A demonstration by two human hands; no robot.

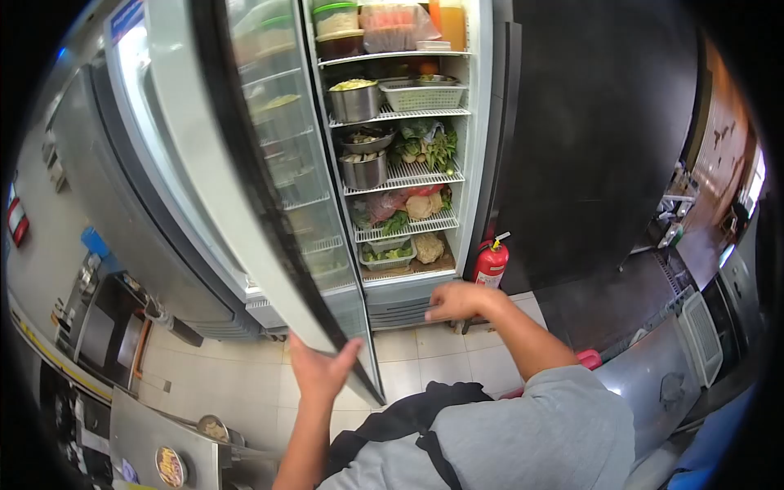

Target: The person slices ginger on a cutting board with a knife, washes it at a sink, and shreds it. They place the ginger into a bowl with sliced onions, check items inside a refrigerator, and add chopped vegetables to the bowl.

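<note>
An upright fridge stands with its glass door (pixel 269 204) swung open to the left. My left hand (pixel 321 363) is at the lower edge of that door, thumb spread apart, its fingers partly hidden behind the frame. In front of the fridge's bottom grille, my right hand (pixel 457 301) hangs in the air with its fingers curled; whether anything is in them is too small to tell. Inside, wire shelves carry metal pots (pixel 356 104), a white basket (pixel 422 96), leafy greens (pixel 437 149), a cauliflower (pixel 428 247) and a clear tub of green vegetables (pixel 388 255).
A red fire extinguisher (pixel 491 263) stands right of the fridge, beside a large dark panel (pixel 596 147). Steel counters are at the lower left (pixel 135 425) and lower right (pixel 645 376). A bowl of food (pixel 171 467) sits on the left counter.
</note>
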